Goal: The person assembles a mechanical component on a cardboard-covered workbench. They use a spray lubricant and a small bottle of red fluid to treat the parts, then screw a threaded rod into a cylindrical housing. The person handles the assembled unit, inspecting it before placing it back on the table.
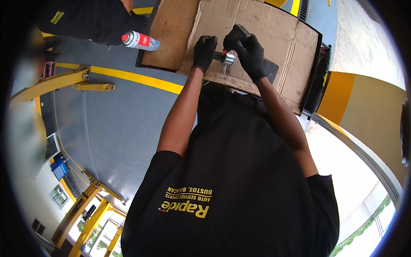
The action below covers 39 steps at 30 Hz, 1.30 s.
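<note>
Both my hands wear black gloves and work over a sheet of brown cardboard (pixel 222 21). My left hand (pixel 204 52) is closed in a fist at the left end of a dark threaded rod (pixel 218 56), whose other end meets a shiny silver cylinder (pixel 229 58). Fingers curled, my right hand (pixel 251 55) grips a dark blocky object (pixel 238 33) just above and right of the cylinder. A small red piece (pixel 225 52) shows between the rod and that hand; its kind is unclear. Beside my right wrist, a dark flat piece (pixel 270 69) lies on the cardboard.
A spray can (pixel 143 40) with a red cap is at the work surface's left edge. Beyond it is another person in dark clothing (pixel 85 19). Yellow lift arms (pixel 64 83) reach over the grey floor at left. A yellow-and-beige surface (pixel 364 111) is at right.
</note>
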Motion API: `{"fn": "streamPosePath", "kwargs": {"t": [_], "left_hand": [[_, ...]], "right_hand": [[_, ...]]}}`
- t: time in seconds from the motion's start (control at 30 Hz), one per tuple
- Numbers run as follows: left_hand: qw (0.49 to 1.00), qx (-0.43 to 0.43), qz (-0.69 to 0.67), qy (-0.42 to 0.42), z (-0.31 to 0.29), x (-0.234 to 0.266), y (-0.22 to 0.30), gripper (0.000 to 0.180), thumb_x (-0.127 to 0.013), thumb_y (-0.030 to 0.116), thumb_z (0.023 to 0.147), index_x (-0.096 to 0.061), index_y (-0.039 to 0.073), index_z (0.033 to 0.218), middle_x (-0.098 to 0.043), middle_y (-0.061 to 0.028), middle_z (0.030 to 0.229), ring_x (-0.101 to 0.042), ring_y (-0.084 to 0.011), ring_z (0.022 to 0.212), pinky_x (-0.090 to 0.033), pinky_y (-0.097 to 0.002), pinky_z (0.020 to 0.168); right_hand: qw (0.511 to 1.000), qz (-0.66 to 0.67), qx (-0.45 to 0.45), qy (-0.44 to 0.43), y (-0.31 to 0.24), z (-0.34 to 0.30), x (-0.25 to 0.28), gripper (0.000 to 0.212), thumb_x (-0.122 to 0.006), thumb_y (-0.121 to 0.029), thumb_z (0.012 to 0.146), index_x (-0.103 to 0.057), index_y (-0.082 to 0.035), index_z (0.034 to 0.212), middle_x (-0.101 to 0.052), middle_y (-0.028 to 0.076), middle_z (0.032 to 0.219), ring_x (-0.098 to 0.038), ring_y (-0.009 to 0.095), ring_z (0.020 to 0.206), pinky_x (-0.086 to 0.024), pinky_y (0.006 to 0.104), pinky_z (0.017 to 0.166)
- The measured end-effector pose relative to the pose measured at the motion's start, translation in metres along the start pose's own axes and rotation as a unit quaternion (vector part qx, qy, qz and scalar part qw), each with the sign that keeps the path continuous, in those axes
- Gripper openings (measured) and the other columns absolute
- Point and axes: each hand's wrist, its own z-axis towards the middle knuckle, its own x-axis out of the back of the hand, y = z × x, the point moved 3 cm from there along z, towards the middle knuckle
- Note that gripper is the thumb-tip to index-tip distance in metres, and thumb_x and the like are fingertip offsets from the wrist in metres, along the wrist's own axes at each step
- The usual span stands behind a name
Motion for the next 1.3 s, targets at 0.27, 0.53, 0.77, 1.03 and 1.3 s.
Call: {"fn": "streamPosePath", "kwargs": {"t": [0.27, 0.53, 0.77, 1.03, 1.3], "left_hand": [[1.0, -0.016, 0.013, 0.005, -0.01, 0.002, 0.011, 0.038, -0.07, 0.037, 0.094, -0.071, 0.0, 0.104, -0.073, -0.0068, 0.087, -0.065, -0.0152, 0.077, -0.055, -0.0361, 0.074], [0.999, -0.031, -0.031, -0.004, -0.013, 0.004, 0.008, 0.035, -0.067, 0.033, 0.098, -0.071, 0.0, 0.105, -0.072, -0.0061, 0.088, -0.063, -0.0137, 0.077, -0.053, -0.0349, 0.072], [0.998, -0.057, -0.031, -0.01, -0.017, 0.004, 0.01, 0.034, -0.065, 0.033, 0.1, -0.071, 0.0, 0.108, -0.073, -0.0076, 0.094, -0.066, -0.015, 0.083, -0.054, -0.0358, 0.078], [0.995, -0.103, 0.016, 0.005, -0.016, 0.004, -0.007, 0.039, -0.061, 0.034, 0.106, -0.071, -0.002, 0.12, -0.076, -0.0126, 0.107, -0.07, -0.0202, 0.094, -0.054, -0.0348, 0.084], [0.991, -0.129, 0.028, 0.028, -0.02, 0.008, -0.01, 0.049, -0.065, 0.038, 0.103, -0.068, -0.006, 0.124, -0.075, -0.0208, 0.108, -0.073, -0.0302, 0.098, -0.056, -0.0416, 0.089]], "right_hand": [[0.997, 0.057, -0.044, 0.027, 0.009, 0.002, 0.0, 0.031, -0.078, -0.022, 0.095, -0.067, 0.004, 0.108, -0.079, 0.01, 0.1, -0.072, 0.013, 0.091, -0.056, 0.0299, 0.083], [0.998, 0.037, -0.048, 0.02, 0.02, 0.005, -0.01, 0.03, -0.076, -0.022, 0.095, -0.068, 0.004, 0.109, -0.078, 0.012, 0.098, -0.072, 0.015, 0.09, -0.056, 0.0313, 0.084], [0.996, 0.065, -0.053, 0.027, 0.025, 0.008, -0.013, 0.035, -0.078, -0.026, 0.094, -0.068, 0.004, 0.11, -0.077, 0.01, 0.094, -0.071, 0.015, 0.084, -0.057, 0.0319, 0.078], [0.989, 0.119, -0.082, 0.017, 0.02, 0.004, -0.016, 0.036, -0.078, -0.03, 0.096, -0.067, 0.003, 0.104, -0.074, 0.009, 0.087, -0.069, 0.012, 0.072, -0.055, 0.0284, 0.064], [0.986, 0.124, -0.113, -0.001, 0.028, 0.007, -0.011, 0.031, -0.074, -0.026, 0.1, -0.068, 0.003, 0.11, -0.073, 0.007, 0.089, -0.069, 0.013, 0.074, -0.057, 0.0282, 0.065]]}}
